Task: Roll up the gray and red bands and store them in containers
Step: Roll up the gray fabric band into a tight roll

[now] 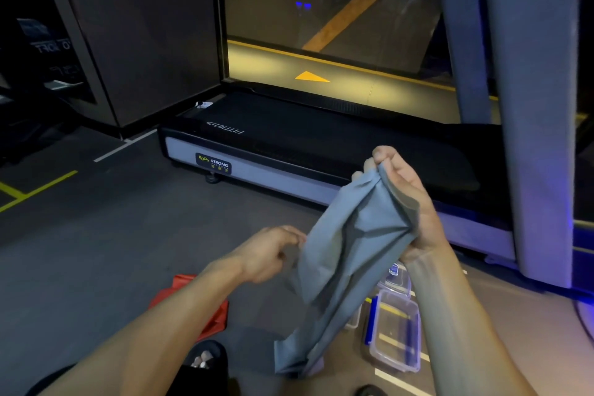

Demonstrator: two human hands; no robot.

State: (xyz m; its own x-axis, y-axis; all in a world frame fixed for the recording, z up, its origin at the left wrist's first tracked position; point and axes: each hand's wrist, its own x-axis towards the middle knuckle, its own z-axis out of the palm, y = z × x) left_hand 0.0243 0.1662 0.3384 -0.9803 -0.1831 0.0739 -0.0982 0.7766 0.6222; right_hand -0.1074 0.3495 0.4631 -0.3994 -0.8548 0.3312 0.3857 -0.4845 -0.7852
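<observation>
Gray band [340,267], long axis steeply down-left, in right hand [408,202] grip, left hand [270,254] pinching its edge.

Dim indoor scene, warm yellow light glowing through the window [321,26] ahead, blue-violet cast along the right edge, far left almost black, soft motion blur on the left hand [273,251], wide-angle bending at the edges

The gray band [340,260] is hanging crumpled above the floor; the red band [205,309] and clear containers [397,331] are lying below.
</observation>
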